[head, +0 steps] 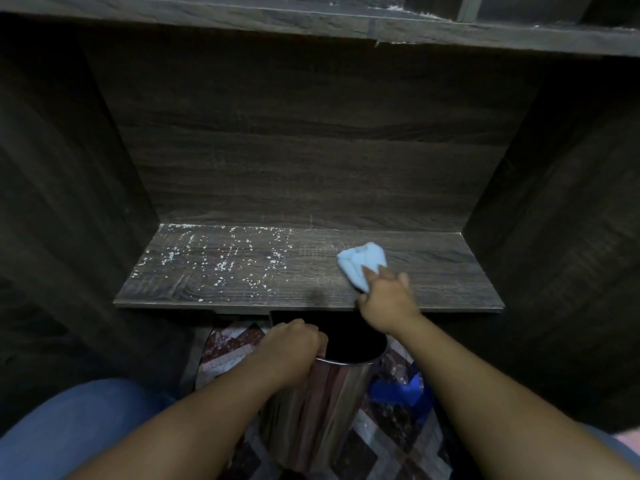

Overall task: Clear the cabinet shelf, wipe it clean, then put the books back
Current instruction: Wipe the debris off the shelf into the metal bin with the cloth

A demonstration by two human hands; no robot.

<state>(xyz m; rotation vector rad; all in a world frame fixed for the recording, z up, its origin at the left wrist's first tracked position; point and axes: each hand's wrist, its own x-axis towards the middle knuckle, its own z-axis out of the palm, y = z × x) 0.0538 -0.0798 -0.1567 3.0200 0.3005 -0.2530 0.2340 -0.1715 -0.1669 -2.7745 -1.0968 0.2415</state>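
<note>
The dark wood cabinet shelf [242, 289] holds no books; white crumbs and dust speckle its left and middle parts. A crumpled light blue cloth [360, 261] lies on the shelf's right part. My right hand [384, 301] grips the near end of the cloth against the shelf. My left hand [292, 351] grips the rim of a shiny metal bin [332, 403], which stands just below the shelf's front edge. No books are in view.
Dark cabinet side walls [69, 202] close in the shelf on both sides, and an upper shelf board [311, 26] runs overhead. A patterned tile floor [225, 358] lies below, with a blue object [405, 389] right of the bin. My blue-clad knee [76, 431] is at the lower left.
</note>
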